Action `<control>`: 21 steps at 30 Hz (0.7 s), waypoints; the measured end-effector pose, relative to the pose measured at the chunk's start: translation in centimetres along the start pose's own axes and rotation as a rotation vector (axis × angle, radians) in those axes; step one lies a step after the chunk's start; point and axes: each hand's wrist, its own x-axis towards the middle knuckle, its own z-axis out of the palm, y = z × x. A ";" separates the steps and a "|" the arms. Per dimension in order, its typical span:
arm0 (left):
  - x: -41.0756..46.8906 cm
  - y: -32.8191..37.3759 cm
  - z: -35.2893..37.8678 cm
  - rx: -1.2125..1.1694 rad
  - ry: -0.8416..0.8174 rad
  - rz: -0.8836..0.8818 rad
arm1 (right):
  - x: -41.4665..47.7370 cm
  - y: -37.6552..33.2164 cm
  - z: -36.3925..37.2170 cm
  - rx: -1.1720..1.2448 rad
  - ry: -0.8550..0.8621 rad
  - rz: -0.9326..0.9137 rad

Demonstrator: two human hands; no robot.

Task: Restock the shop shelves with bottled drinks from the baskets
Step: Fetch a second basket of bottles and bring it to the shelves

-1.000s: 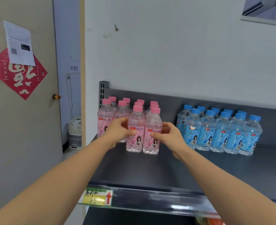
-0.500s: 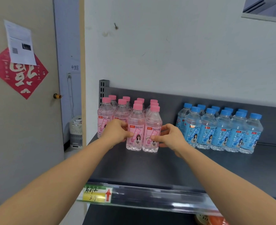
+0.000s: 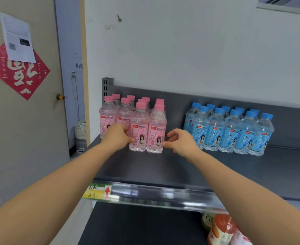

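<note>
Left hand (image 3: 116, 138) grips, right hand (image 3: 182, 142) seemingly touches ribbed clear-plastic bottles (image 3: 140, 121).

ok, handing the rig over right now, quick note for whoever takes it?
Left hand: pinches a front-row pink-capped clear plastic peach soda bottle at its label.
Right hand: loosely curled beside the neighbouring pink bottle, thumb tip at it, no grip.
Other pink bottles stand upright at the left of the dark grey metal shelf; blue-capped clear plastic bottles grouped right, gap between.
Done: both groups shelved. Left: release, fetch more; baskets not in view.
</note>
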 end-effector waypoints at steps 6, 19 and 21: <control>-3.5 0.5 -0.1 0.242 0.053 0.038 | -3.3 1.5 -3.6 -0.268 -0.028 -0.048; -14.1 7.6 3.5 0.257 -0.072 0.444 | -19.3 3.6 -11.9 -0.541 0.159 0.047; -16.1 8.9 5.2 0.227 -0.119 0.503 | -22.3 4.3 -13.0 -0.563 0.182 0.101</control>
